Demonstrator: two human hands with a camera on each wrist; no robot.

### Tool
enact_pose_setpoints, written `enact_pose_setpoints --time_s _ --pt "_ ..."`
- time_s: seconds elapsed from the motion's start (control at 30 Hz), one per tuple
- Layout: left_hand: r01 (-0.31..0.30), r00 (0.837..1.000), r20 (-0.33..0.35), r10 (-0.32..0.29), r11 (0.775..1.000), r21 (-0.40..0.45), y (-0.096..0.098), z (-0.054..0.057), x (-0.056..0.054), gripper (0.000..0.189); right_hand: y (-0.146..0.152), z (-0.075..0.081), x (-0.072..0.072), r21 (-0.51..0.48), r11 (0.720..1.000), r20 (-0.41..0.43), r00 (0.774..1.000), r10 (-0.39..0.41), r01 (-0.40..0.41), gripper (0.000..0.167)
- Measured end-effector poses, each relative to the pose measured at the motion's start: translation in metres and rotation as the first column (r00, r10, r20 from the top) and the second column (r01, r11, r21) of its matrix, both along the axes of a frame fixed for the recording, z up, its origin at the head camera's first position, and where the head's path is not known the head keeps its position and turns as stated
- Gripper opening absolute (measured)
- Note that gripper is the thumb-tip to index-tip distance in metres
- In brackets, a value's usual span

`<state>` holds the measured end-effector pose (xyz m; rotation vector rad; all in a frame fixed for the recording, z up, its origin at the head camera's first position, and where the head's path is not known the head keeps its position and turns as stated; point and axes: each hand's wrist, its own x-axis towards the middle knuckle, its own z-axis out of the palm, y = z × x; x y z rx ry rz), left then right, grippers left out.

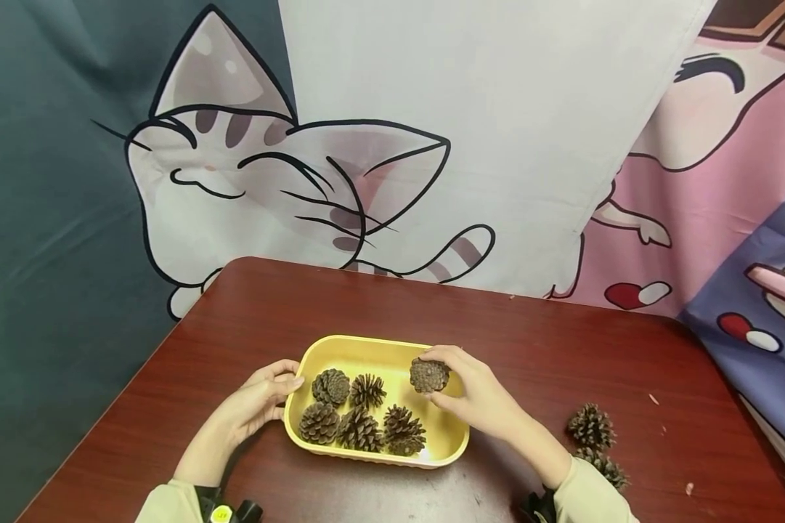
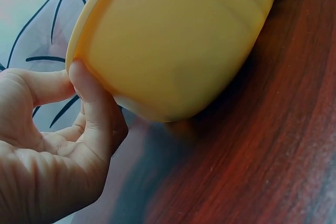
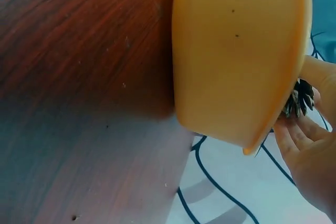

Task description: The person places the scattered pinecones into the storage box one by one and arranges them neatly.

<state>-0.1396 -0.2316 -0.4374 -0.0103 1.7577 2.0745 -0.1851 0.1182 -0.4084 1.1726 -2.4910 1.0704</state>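
A yellow plastic tub (image 1: 372, 347) stands on the table, with several brown pine cones (image 1: 359, 428) in its left and middle part. My left hand (image 1: 258, 403) pinches the tub's left rim between thumb and fingers; the left wrist view shows this grip on the tub's edge (image 2: 173, 40) closely. Over the right end of the tub, my right hand (image 1: 473, 392) holds a pine cone (image 1: 428, 375) between thumb and fingers. In the right wrist view, that pine cone (image 3: 300, 98) is partly hidden behind the tub's rim.
Two more pine cones (image 1: 591, 427) lie on the table right of the tub, the nearer one partly behind the right forearm. Small bits of debris (image 1: 689, 489) dot the reddish-brown table (image 1: 287, 298). A cartoon cat curtain (image 1: 392, 181) hangs behind the far edge.
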Motion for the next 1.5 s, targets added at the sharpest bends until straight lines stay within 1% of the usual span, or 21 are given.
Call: enact_pose_setpoints --time_s 0.1,0.2,0.33,0.47,0.77,0.9,1.17,1.3,1.4,1.5 --pt "-0.002 1.0 -0.003 0.002 1.0 -0.011 0.001 0.002 0.0 0.025 -0.005 -0.001 0.0 0.017 1.0 0.012 1.0 0.012 -0.012 0.052" --pt "-0.005 1.0 -0.003 0.004 1.0 -0.017 0.001 0.003 0.0 0.025 -0.01 -0.002 -0.002 0.06 0.998 0.027 0.999 0.032 -0.033 0.051" --pt "-0.006 1.0 -0.001 0.006 1.0 -0.022 0.0 0.002 0.001 0.025 -0.018 -0.007 -0.005 0.164 0.985 0.058 0.997 0.041 -0.05 0.05" --pt "-0.008 1.0 -0.006 0.008 1.0 -0.028 0.0 0.001 0.001 0.026 -0.024 -0.011 -0.007 0.244 0.968 0.059 0.997 0.053 -0.066 0.05" --pt "-0.016 1.0 0.005 0.016 1.0 -0.018 0.003 0.001 0.001 0.024 -0.034 -0.013 -0.009 0.38 0.924 -0.007 0.998 0.057 -0.05 0.051" --pt "-0.02 1.0 0.004 0.02 1.0 -0.015 0.002 0.0 0.001 0.024 -0.041 -0.012 -0.01 0.408 0.91 -0.024 0.996 0.088 -0.07 0.055" --pt "-0.021 1.0 0.001 0.021 1.0 -0.01 0.001 0.0 0.001 0.024 -0.046 -0.014 -0.013 0.421 0.902 -0.038 0.992 0.123 -0.096 0.057" --pt "-0.024 1.0 -0.001 0.024 1.0 -0.016 0.0 0.0 0.002 0.023 -0.044 -0.01 -0.012 0.416 0.904 -0.036 0.991 0.128 -0.102 0.056" --pt "-0.022 1.0 -0.005 0.022 1.0 -0.016 0.0 0.0 0.002 0.023 -0.04 -0.006 -0.011 0.399 0.911 -0.029 0.992 0.121 -0.1 0.054" --pt "-0.022 1.0 -0.005 0.022 1.0 -0.017 0.0 0.0 0.002 0.023 -0.033 0.0 -0.008 0.366 0.925 -0.013 0.993 0.115 -0.102 0.051"
